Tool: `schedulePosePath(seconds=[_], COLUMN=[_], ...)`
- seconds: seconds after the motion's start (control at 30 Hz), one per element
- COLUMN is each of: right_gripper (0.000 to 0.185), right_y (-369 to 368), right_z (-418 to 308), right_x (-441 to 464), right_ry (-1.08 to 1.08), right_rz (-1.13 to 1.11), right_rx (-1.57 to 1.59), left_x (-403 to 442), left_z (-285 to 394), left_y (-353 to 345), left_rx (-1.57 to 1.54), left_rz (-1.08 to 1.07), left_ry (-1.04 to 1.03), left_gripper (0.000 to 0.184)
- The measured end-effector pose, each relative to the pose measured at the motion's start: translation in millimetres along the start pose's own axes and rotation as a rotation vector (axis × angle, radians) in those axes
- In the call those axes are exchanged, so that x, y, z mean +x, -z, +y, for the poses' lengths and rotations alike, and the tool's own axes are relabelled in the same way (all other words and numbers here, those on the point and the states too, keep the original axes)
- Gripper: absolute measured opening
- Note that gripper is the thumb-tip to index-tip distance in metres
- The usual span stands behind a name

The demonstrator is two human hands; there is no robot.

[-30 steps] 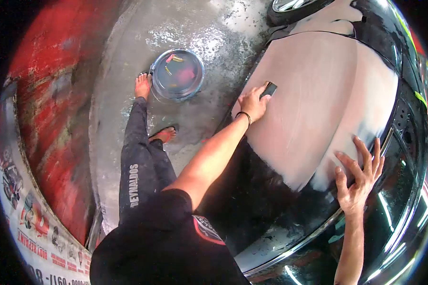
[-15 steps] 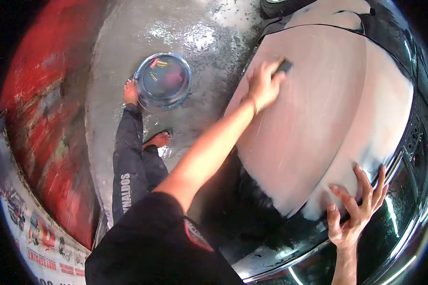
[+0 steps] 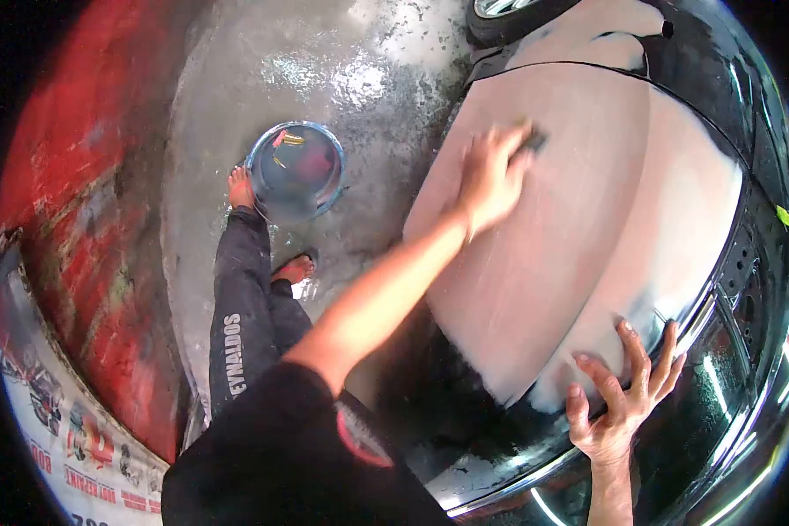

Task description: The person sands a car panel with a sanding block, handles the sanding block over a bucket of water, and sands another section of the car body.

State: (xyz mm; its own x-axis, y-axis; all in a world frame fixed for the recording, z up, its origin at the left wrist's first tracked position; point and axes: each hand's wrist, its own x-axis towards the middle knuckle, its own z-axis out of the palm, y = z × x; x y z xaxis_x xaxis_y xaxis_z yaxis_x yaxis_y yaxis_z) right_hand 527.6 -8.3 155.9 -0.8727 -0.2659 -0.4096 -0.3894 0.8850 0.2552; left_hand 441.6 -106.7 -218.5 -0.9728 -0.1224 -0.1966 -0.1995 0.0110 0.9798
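Blurrily, the left hand [image 3: 493, 180] half hides a dark block [image 3: 537, 140]

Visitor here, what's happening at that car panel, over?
Left grip on small dark block, at pale car panel. Right grip open, spread at the panel's near end. Nothing seen blocking the way; bucket aside on the floor.

1. Block [image 3: 536, 140]: small, dark, blurred and partly hidden; lies against the pale area, left of the crease.
2. Car panel [image 3: 552, 232]: curved, matt pinkish-grey, edged with glossy black; a long crease crosses it.
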Motion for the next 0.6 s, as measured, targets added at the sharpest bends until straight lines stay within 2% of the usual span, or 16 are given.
schedulePosePath(seconds=[0.07,0.1,0.13,0.2,0.3,0.33,0.4,0.47,0.6], right_gripper=[0.021,0.021,0.02,0.019,0.019,0.019,0.019,0.019,0.02], right_y=[-2,-2,-1,-1,1,2,3,3,2], right_z=[1,0,0,-1,-1,-1,-3,-3,-1], right_x=[2,-1,-3,0,1,2,3,4,3], right_ry=[-0.007,-0.014,-0.015,-0.014,-0.008,-0.01,-0.017,-0.019,-0.027], right_rz=[0.007,0.002,-0.005,0.005,-0.005,-0.008,-0.018,-0.021,-0.029], right_rx=[0.0,0.003,0.0,0.0,-0.014,-0.015,-0.016,-0.019,-0.005], left_x=[88,104,91,37,-140,-193,-240,-188,36], left_z=[-19,-11,-12,-14,-11,-10,-5,-11,-22], left_y=[-21,-17,-17,-5,46,60,78,62,5], left_rx=[0.099,0.132,0.092,0.026,0.014,0.11,0.055,0.043,0.004], left_rz=[0.078,0.029,0.022,0.015,-0.121,-0.163,-0.207,-0.164,-0.009], left_ry=[-0.03,0.049,0.032,-0.021,0.019,0.071,0.155,0.079,-0.086], left_gripper=[0.052,0.052,0.052,0.054,0.068,0.07,0.07,0.068,0.049])
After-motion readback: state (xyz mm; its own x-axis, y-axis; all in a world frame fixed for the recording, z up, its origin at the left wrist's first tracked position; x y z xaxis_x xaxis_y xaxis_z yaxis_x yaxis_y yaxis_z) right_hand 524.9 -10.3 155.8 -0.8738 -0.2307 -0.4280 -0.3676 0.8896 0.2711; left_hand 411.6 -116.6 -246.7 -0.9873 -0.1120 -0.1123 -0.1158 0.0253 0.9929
